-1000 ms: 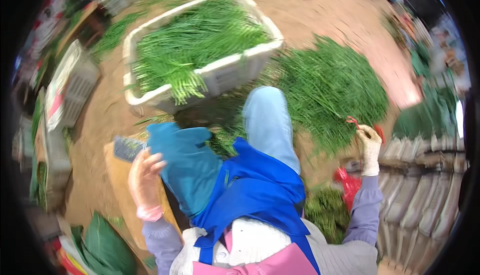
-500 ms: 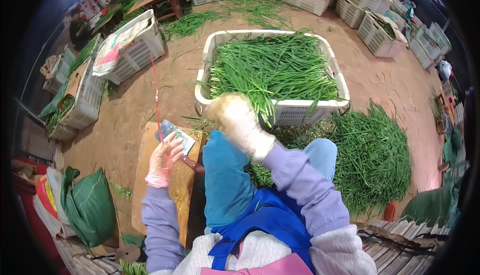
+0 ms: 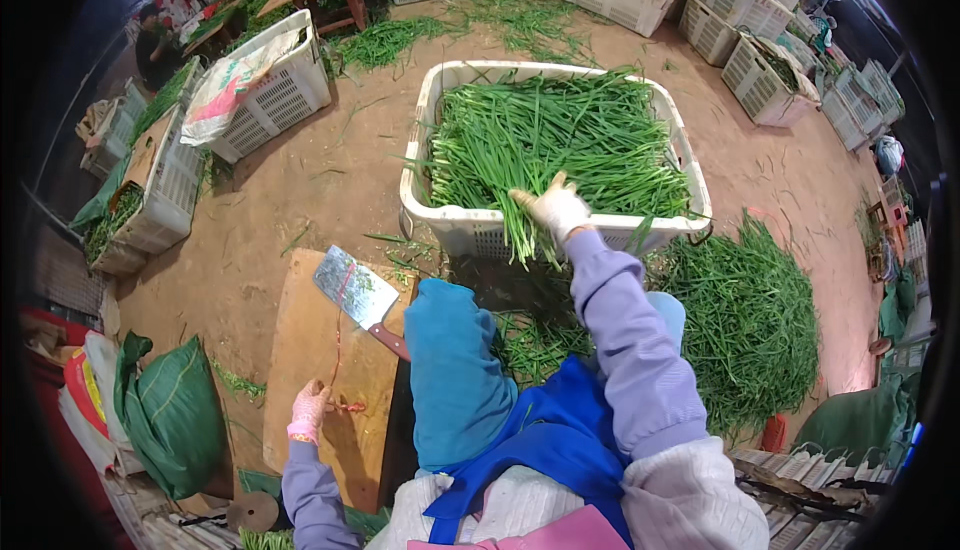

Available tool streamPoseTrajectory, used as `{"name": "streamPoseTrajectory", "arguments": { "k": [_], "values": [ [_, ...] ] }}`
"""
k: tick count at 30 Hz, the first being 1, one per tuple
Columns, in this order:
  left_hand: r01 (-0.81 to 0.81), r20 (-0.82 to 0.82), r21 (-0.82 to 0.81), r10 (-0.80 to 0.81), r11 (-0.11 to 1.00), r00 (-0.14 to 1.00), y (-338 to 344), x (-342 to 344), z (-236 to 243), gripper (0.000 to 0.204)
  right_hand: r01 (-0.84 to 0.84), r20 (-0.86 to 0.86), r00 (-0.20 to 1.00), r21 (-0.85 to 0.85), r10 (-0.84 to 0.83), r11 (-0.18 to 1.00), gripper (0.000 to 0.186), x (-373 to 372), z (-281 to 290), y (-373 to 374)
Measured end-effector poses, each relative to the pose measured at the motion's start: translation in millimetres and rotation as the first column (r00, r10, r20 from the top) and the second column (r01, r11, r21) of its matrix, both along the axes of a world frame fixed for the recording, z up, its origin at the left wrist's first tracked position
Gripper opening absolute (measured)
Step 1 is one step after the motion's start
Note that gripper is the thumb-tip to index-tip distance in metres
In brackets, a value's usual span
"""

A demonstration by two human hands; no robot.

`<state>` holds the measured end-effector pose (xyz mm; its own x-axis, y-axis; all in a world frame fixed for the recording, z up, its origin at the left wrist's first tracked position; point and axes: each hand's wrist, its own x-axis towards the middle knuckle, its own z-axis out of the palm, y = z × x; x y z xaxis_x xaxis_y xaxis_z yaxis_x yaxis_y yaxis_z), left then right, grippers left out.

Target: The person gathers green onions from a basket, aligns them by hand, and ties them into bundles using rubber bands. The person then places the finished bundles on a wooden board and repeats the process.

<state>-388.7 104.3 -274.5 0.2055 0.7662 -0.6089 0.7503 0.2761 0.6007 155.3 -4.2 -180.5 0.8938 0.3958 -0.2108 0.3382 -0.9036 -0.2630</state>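
My left hand (image 3: 311, 411), in a pinkish glove, is low over a wooden board (image 3: 303, 302), its fingers closed on a thin red string (image 3: 338, 345). The string runs up across the board and over the blade of a cleaver (image 3: 355, 285). The cleaver's brown handle points toward my knee. My right hand (image 3: 556, 208), in a pale glove, is at the near rim of a white plastic crate (image 3: 422, 140). Its fingers are apart and touch the long green chives (image 3: 560, 135) heaped inside. Some pale stalk ends hang over the rim beside it.
A big pile of loose chives (image 3: 745, 320) lies on the floor at my right. Another white crate with a sack (image 3: 235, 90) on it stands at far left. Stacked crates (image 3: 735, 0) are at the far right. A green sack (image 3: 180, 415) sits left of the board.
My left hand has come down toward the board, lowering the red string across the cleaver. My right hand has shifted right along the crate's near rim, its fingers now spread.
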Motion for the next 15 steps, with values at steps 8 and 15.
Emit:
{"name": "streamPoseTrajectory", "arguments": {
  "k": [8, 15],
  "values": [
    [-0.069, 0.192, 0.608, -0.062, 0.791, 0.979, -17, 59, 84, 0.049, -0.282, 0.278, 0.936, 0.221, 0.217, 0.934, 0.027, -24, -51, -10],
    [0.418, 0.927, -0.065, -0.101, 0.906, 0.362, -107, 227, 164, 0.056, 0.386, -0.619, 0.755, 0.686, 0.216, 0.617, 0.029, -49, 16, -103]
  ]
}}
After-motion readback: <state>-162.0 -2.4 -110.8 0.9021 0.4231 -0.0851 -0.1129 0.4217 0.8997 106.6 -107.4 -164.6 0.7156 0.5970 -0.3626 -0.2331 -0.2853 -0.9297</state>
